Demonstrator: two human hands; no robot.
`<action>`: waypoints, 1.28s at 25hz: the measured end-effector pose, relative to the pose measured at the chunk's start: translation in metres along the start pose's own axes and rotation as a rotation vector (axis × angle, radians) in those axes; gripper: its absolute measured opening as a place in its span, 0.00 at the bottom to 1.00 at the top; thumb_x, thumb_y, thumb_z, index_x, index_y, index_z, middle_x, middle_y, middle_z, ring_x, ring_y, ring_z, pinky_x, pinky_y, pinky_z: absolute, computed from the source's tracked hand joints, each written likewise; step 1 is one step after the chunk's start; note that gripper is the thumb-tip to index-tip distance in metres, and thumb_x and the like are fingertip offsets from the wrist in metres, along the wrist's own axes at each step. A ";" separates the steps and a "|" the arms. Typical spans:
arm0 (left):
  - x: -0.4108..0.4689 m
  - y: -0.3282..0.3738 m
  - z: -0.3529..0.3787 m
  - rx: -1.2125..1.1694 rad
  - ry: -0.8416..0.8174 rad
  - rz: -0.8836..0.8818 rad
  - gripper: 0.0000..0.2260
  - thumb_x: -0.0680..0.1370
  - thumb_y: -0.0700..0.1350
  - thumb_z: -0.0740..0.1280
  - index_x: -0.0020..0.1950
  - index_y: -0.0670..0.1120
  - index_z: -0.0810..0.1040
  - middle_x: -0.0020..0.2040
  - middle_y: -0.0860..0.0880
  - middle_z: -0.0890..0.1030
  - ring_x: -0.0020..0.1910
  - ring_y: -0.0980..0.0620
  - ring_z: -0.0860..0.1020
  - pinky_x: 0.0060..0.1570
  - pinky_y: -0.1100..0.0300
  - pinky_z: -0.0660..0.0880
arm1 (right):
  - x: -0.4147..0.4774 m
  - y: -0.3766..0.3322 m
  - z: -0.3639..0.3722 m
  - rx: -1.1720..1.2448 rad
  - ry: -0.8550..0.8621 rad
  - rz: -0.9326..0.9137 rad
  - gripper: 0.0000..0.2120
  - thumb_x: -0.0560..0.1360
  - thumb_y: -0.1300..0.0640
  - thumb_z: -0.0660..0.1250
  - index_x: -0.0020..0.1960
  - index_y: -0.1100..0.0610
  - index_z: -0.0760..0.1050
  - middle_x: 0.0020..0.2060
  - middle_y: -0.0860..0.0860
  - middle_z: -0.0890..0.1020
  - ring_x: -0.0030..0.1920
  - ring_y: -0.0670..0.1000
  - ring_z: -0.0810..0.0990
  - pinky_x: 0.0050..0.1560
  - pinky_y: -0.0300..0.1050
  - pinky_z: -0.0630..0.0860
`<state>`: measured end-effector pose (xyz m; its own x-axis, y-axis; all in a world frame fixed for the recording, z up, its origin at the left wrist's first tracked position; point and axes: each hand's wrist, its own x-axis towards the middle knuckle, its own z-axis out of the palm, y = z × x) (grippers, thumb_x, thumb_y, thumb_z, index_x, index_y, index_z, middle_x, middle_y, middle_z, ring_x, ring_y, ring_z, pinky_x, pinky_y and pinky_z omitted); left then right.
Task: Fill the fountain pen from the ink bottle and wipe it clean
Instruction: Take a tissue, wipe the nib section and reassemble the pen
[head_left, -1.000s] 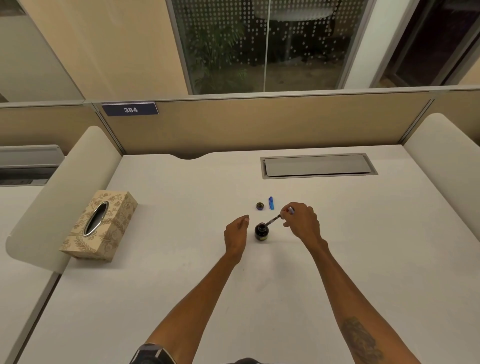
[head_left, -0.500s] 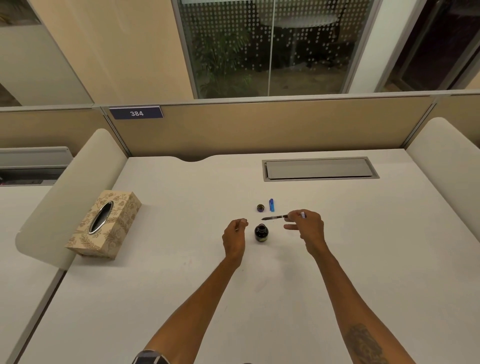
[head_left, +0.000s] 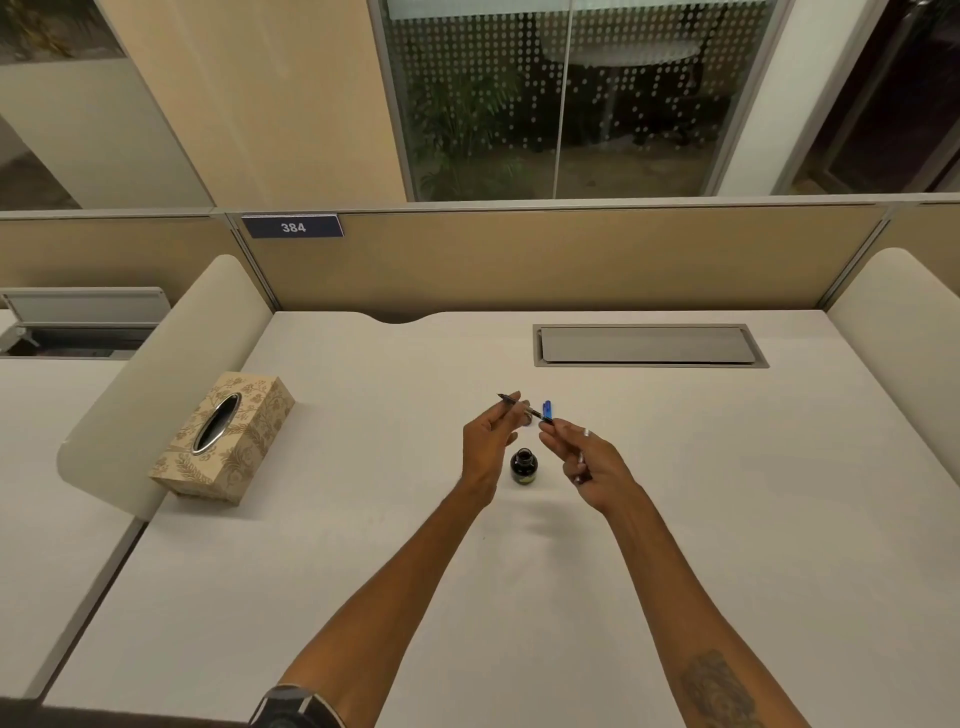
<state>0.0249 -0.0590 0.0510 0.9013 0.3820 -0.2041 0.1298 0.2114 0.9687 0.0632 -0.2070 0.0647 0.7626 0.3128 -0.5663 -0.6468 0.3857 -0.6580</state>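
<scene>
You hold the pen (head_left: 535, 414) in the air between both hands, above the surface (head_left: 727, 493) and just behind the ink bottle (head_left: 523, 466). Your left hand (head_left: 485, 447) pinches it near the dark tip with its fingers (head_left: 511, 404). Your right hand (head_left: 589, 462) pinches the other end, its other fingers loosely curled. The bottle stands uncapped on the surface between your wrists, touching neither.

A blue piece (head_left: 546, 407) shows just behind your right fingertips; you cannot tell whether it touches the pen.

The surface ends at the partition (head_left: 571, 260) behind, with a cable hatch (head_left: 649, 345) set in near that edge. Curved dividers close the sides, one left (head_left: 156, 374) and one right (head_left: 893, 322). The tissue box (head_left: 223, 439) sits against the left divider, well apart from your hands. A broad stretch of surface lies between your right hand and the right divider, and another between the bottle and the near edge, crossed by your forearms.

Count: one pen, one bottle, one blue piece, one tissue box, one hatch, two dividers.
</scene>
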 end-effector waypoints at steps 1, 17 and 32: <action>0.001 0.004 0.001 -0.018 0.005 0.008 0.15 0.79 0.48 0.69 0.65 0.47 0.80 0.52 0.55 0.86 0.53 0.57 0.84 0.54 0.62 0.77 | 0.000 0.001 0.003 0.017 -0.014 0.016 0.10 0.80 0.65 0.63 0.60 0.64 0.76 0.52 0.58 0.85 0.45 0.49 0.87 0.18 0.30 0.61; -0.005 0.032 -0.079 -0.136 0.382 0.102 0.10 0.81 0.48 0.66 0.58 0.46 0.82 0.51 0.48 0.87 0.56 0.48 0.83 0.58 0.54 0.79 | 0.019 0.010 0.066 -0.045 -0.224 0.096 0.18 0.82 0.57 0.61 0.68 0.65 0.72 0.64 0.60 0.79 0.64 0.61 0.78 0.66 0.53 0.74; -0.023 0.033 -0.278 0.100 0.629 0.038 0.10 0.79 0.48 0.68 0.53 0.43 0.84 0.49 0.53 0.85 0.51 0.55 0.80 0.59 0.53 0.76 | 0.045 0.110 0.230 -0.089 -0.383 0.213 0.15 0.78 0.69 0.65 0.64 0.64 0.75 0.60 0.63 0.81 0.60 0.61 0.81 0.56 0.50 0.81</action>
<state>-0.1064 0.1887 0.0481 0.4951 0.8492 -0.1837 0.1682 0.1138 0.9792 0.0293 0.0490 0.0814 0.5511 0.6828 -0.4797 -0.7757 0.2073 -0.5961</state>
